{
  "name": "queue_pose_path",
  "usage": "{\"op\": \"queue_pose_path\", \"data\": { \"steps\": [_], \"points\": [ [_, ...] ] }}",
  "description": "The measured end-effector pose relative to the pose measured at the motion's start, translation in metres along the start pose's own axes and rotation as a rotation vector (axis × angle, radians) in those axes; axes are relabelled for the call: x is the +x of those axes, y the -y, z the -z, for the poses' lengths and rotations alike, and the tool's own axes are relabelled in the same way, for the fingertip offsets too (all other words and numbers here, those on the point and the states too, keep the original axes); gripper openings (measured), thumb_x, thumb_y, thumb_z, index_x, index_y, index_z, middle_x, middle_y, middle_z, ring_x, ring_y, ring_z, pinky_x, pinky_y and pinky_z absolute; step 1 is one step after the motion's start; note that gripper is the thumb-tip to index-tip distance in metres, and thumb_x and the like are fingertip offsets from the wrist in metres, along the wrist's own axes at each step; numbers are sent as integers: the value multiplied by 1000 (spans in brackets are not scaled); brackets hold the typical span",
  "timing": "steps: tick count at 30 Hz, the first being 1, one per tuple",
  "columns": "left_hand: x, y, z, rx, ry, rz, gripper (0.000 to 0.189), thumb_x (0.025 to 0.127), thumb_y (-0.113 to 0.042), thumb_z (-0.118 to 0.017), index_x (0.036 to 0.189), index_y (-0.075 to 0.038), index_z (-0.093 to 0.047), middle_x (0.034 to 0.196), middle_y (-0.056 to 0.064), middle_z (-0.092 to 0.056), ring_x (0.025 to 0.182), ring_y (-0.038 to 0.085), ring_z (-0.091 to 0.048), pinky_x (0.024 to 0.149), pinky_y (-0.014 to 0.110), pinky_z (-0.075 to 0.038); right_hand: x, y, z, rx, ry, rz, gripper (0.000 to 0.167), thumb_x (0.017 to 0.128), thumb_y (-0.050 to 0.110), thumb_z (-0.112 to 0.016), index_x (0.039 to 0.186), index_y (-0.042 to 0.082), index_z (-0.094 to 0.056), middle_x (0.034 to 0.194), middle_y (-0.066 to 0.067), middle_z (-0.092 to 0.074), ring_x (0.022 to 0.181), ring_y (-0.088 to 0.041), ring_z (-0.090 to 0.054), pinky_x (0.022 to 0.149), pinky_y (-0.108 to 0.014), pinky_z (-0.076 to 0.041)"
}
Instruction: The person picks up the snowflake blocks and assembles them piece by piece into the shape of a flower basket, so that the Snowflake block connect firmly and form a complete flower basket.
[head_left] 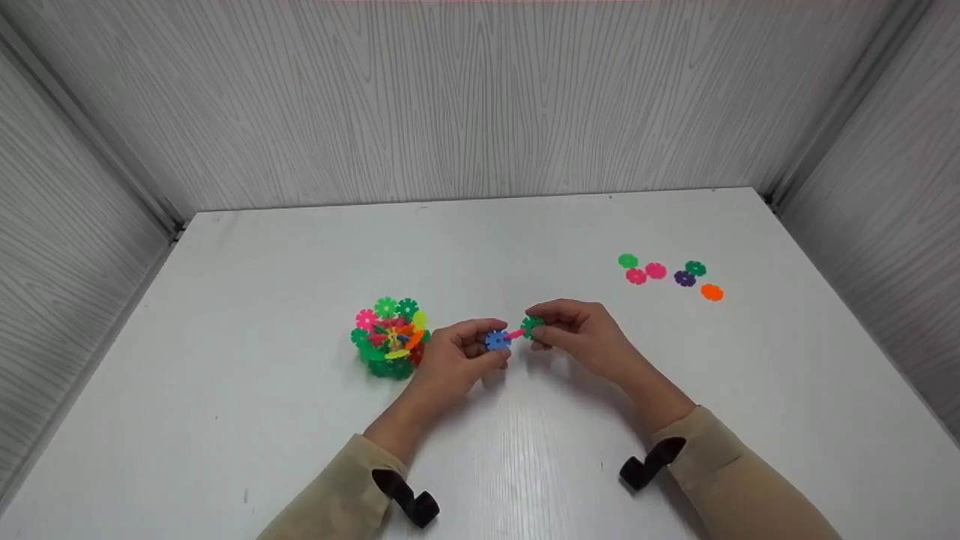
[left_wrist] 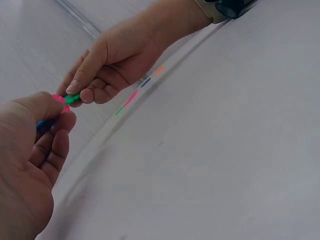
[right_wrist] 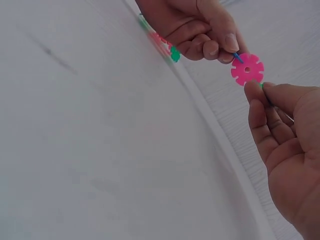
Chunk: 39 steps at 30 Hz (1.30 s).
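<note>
My left hand [head_left: 457,356] pinches a blue notched plastic disc [head_left: 496,341] between thumb and fingers. A pink notched disc [right_wrist: 247,69] with a small centre hole joins onto it, seen edge-on in the head view and face-on in the right wrist view. On the pink disc's other side is a green notched disc [head_left: 531,327], which my right hand [head_left: 581,337] pinches by its edge. In the left wrist view the green disc [left_wrist: 72,98] meets the pink one at an angle. Both hands are held over the white table, fingertips close together.
Left of my left hand sits a round cluster of many interlocked coloured discs [head_left: 391,339]. Loose flat discs lie at the right: light green [head_left: 628,261], two pink [head_left: 636,277], purple [head_left: 684,278], dark green [head_left: 696,268] and orange [head_left: 712,292]. Grey wood-grain panels [head_left: 480,97] border the table.
</note>
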<state>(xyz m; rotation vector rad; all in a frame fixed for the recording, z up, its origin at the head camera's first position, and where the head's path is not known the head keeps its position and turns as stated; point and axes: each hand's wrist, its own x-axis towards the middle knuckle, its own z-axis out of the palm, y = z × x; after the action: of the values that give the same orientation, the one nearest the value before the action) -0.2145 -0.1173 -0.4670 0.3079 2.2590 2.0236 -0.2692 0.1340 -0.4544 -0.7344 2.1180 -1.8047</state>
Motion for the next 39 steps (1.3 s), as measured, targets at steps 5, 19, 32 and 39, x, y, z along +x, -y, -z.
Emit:
{"op": "queue_pose_path", "data": {
  "steps": [5, 19, 32, 39],
  "points": [
    [0, 2, 2, -9, 19, -41, 44, 98, -12, -78, 141, -8, -69, 118, 10, -75, 96, 24, -77, 91, 31, -61, -1, 1, 1, -12, 20, -12, 38, 102, 6, -70, 139, -4, -66, 119, -14, -75, 98, -27, -77, 94, -36, -61],
    [-1, 3, 1, -51, 10, -65, 39, 101, -19, -76, 136, -4, -71, 110, 20, -75, 89, 26, -77, 87, 32, -62, -3, -2, 0, -9, 53, 36, 43, 101, 6, -72, 142, -5, -63, 111, -18, -76, 95, -28, -78, 94, -37, -61],
    [3, 1, -1, -120, -6, -16, 38, 99, -12, -77, 135, -1, -72, 112, 18, -76, 92, 28, -79, 89, 35, -62, -4, 2, 2, -34, -8, -3, 43, 99, 7, -75, 139, -4, -66, 116, -14, -78, 97, -25, -78, 92, -34, -61],
    [0, -3, -2, -133, -34, 35, 38, 99, -12, -76, 136, -2, -71, 116, 21, -76, 93, 27, -79, 88, 34, -62, -3, 4, -4, -48, -15, -3, 40, 100, 4, -73, 139, -3, -67, 112, -16, -78, 89, -23, -77, 91, -33, -62]
  ]
}}
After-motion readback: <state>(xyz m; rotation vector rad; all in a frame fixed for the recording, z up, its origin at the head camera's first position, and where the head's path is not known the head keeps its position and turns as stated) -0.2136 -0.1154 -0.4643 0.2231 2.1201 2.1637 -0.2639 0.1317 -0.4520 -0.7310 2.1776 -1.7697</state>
